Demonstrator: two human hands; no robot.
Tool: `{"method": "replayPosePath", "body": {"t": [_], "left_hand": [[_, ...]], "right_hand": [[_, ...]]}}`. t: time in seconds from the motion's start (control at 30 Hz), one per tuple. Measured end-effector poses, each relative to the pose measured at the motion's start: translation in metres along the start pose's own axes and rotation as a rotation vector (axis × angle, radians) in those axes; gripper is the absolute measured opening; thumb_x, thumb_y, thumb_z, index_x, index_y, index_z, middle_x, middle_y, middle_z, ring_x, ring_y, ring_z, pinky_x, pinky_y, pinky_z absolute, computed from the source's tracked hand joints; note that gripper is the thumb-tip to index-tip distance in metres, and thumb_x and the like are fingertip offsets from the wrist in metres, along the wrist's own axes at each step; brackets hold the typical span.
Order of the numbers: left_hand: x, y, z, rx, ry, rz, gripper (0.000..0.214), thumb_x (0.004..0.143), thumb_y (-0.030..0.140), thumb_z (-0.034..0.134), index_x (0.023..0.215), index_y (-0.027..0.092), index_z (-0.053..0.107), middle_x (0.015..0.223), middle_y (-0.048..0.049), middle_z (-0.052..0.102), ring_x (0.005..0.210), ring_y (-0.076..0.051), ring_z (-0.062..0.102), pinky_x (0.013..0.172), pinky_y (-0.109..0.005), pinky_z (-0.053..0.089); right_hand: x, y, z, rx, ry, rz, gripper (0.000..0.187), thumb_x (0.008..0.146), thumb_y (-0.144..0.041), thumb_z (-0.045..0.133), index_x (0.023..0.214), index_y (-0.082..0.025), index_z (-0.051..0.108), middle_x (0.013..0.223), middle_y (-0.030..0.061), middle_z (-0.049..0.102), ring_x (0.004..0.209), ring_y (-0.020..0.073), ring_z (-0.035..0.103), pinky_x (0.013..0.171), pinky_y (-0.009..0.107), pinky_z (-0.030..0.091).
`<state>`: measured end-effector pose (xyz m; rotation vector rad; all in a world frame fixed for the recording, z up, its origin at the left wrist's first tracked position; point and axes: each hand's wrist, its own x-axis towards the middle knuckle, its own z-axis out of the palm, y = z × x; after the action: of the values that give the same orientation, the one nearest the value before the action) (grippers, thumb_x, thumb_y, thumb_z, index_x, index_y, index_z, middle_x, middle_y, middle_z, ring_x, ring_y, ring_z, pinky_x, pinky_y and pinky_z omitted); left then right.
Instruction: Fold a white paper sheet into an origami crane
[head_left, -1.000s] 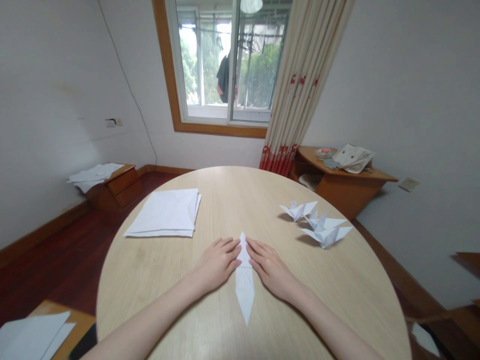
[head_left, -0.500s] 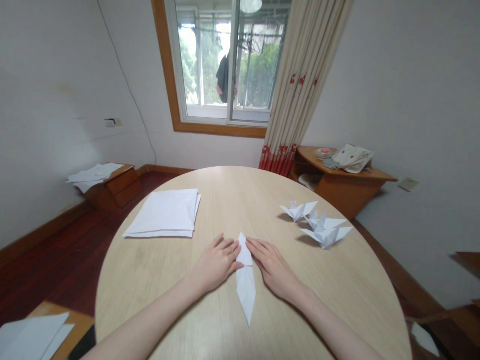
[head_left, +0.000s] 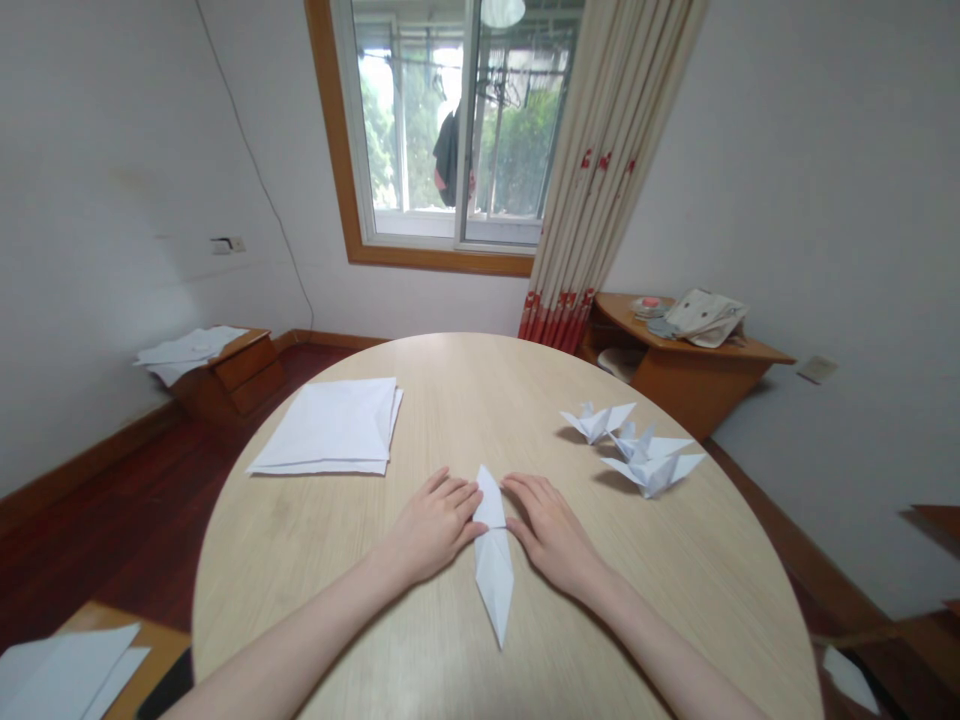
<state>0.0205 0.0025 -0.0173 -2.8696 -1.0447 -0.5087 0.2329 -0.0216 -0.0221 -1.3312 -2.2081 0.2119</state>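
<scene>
- Round table (head_left: 465, 400): pale wood-grain top, positioned in front of a sliding window (head_left: 463, 130) with a wooden surround.
- Curtain (head_left: 600, 170): light, with red motifs; hangs at the window's right side.
- Low cabinet (head_left: 247, 380): at the left wall, with loose papers (head_left: 191, 347) on top.
- Corner shelf (head_left: 690, 365): at the right wall; carries a light-coloured bag (head_left: 709, 316).
- Folded paper (head_left: 493, 580): white, narrow, pointed at both ends. Lies on the tabletop between the two hands, long axis running away from the person, with a crosswise edge near mid-length.
- Left hand (head_left: 441, 522): fingers extended, unclenched, laid on the left edge of the folded paper; thumb tip rests near the crosswise edge.
- Right hand (head_left: 553, 530): fingers spread from the thumb, lightly bent, grasping nothing. Fingertips sit at the right edge; contact cannot be confirmed.
- Paper stack (head_left: 326, 425): white sheets, table's far left.
- Paper birds (head_left: 651, 475): white, folded, wings spread, grouped at the table's far right.
</scene>
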Motion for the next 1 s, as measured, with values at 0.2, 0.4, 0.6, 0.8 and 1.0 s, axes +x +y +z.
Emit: {"method": "replayPosePath", "body": {"t": [0.2,0.4,0.6,0.8,1.0], "left_hand": [[0.001,0.002,-0.004,-0.064,0.001,-0.017,0.032,0.094,0.034,0.052,0.119,0.014,0.056,0.122,-0.0099,0.063,0.112,-0.025,0.055,0.106,-0.047,0.033],[0.001,0.007,-0.011,-0.194,0.029,0.002,0.016,0.092,0.025,0.055,0.105,0.016,0.058,0.109,-0.0088,0.065,0.103,-0.024,0.057,0.095,-0.042,0.044],[0.001,0.010,-0.012,-0.393,0.018,-0.015,0.013,0.094,0.018,0.050,0.105,0.018,0.056,0.112,-0.0074,0.061,0.105,-0.021,0.059,0.091,-0.033,0.048],[0.000,0.012,-0.014,-0.517,0.001,-0.014,0.020,0.096,0.019,0.042,0.112,0.019,0.055,0.119,-0.0072,0.060,0.106,-0.018,0.059,0.092,-0.030,0.049],[-0.002,0.012,-0.011,-0.546,0.021,0.018,0.028,0.095,0.016,0.039,0.116,0.020,0.059,0.121,-0.0062,0.061,0.109,-0.017,0.059,0.097,-0.030,0.047]], "right_hand": [[0.000,-0.001,0.000,0.041,0.024,0.013,0.030,0.086,-0.017,0.055,0.116,-0.020,0.052,0.119,0.0131,0.058,0.112,0.0286,0.052,0.096,0.051,0.043],[0.001,-0.003,-0.001,0.072,0.049,0.023,0.024,0.084,-0.015,0.057,0.106,-0.020,0.053,0.109,0.0105,0.059,0.104,0.0273,0.054,0.090,0.047,0.046],[0.002,-0.007,-0.004,0.099,0.075,0.014,0.014,0.085,-0.017,0.056,0.098,-0.021,0.052,0.100,0.0078,0.060,0.097,0.0249,0.055,0.084,0.042,0.047],[0.003,-0.014,-0.010,0.148,0.081,-0.045,0.006,0.089,-0.017,0.052,0.093,-0.021,0.053,0.098,0.0066,0.062,0.094,0.0225,0.057,0.083,0.039,0.047],[0.002,-0.015,-0.012,0.179,0.074,-0.085,0.014,0.092,-0.018,0.045,0.100,-0.021,0.056,0.105,0.0087,0.063,0.102,0.0230,0.057,0.089,0.041,0.048]]}}
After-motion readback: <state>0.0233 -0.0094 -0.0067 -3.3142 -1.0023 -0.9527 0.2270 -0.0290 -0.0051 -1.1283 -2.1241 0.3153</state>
